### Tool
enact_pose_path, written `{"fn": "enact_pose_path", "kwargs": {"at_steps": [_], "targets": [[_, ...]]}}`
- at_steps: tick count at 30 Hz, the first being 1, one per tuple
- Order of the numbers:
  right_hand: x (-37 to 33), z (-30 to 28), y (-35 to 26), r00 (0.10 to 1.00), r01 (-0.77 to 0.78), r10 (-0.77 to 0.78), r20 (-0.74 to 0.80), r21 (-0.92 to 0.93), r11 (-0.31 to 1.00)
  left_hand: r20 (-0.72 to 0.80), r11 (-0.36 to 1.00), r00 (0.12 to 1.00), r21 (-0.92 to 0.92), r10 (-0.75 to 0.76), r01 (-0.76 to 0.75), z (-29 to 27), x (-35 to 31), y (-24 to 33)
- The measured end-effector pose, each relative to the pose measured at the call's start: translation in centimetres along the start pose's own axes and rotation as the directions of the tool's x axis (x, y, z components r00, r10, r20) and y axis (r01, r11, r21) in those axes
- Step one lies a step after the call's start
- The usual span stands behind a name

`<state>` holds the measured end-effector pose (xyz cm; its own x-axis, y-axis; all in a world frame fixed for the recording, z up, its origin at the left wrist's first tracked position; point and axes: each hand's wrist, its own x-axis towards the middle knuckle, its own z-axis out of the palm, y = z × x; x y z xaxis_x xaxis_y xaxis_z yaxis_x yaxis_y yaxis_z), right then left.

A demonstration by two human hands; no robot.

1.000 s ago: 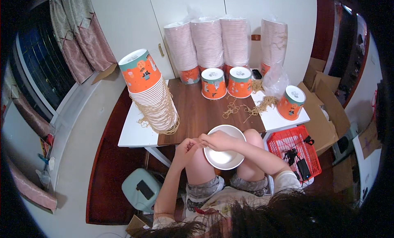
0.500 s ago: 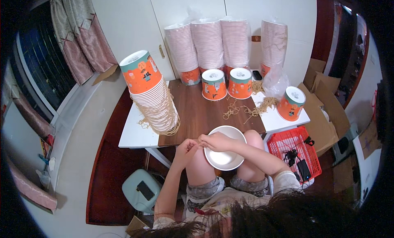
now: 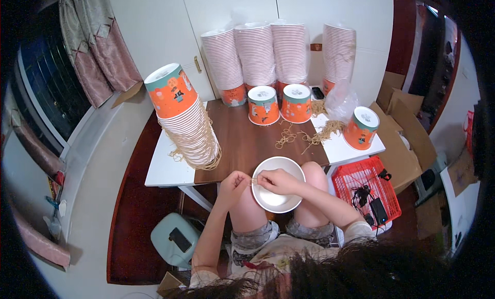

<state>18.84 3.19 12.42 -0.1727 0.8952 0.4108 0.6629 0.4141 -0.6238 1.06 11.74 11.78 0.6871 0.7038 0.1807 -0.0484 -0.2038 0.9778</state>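
A white paper bucket (image 3: 277, 202) rests between my thighs with its open mouth up. At the left side of its rim, my left hand (image 3: 233, 187) pinches a thin tan string (image 3: 253, 181). My right hand (image 3: 277, 182) reaches over the bucket's mouth, its fingers closed on the same string close to the left hand. Only a short piece of string shows between the fingertips. Beyond my left hand, a tall stack of upside-down orange and green paper buckets (image 3: 178, 104) leans on the table, with tan strings (image 3: 209, 144) hanging down its side.
Two upside-down buckets (image 3: 263, 106) stand mid-table, and another bucket (image 3: 361, 128) sits at the right edge. Loose tan strings (image 3: 325, 134) lie between them. Wrapped bucket stacks (image 3: 255, 54) line the back. A red basket (image 3: 367, 188) with cables is at right; a pale green stool (image 3: 174, 241) holds a phone.
My hands have moved slightly apart at the bucket's rim, and a bit of string now shows between them. The whole view has shifted a little to the left.
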Motion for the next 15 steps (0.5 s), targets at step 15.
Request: {"fn": "enact_pose_path", "kwargs": {"at_steps": [15], "targets": [[-0.9,1.3,0.6,0.996,-0.073,0.075,-0.04,0.049,0.996,-0.104,0.997,0.995,-0.083,-0.007,-0.002,-0.1,-1.0,1.4]]}}
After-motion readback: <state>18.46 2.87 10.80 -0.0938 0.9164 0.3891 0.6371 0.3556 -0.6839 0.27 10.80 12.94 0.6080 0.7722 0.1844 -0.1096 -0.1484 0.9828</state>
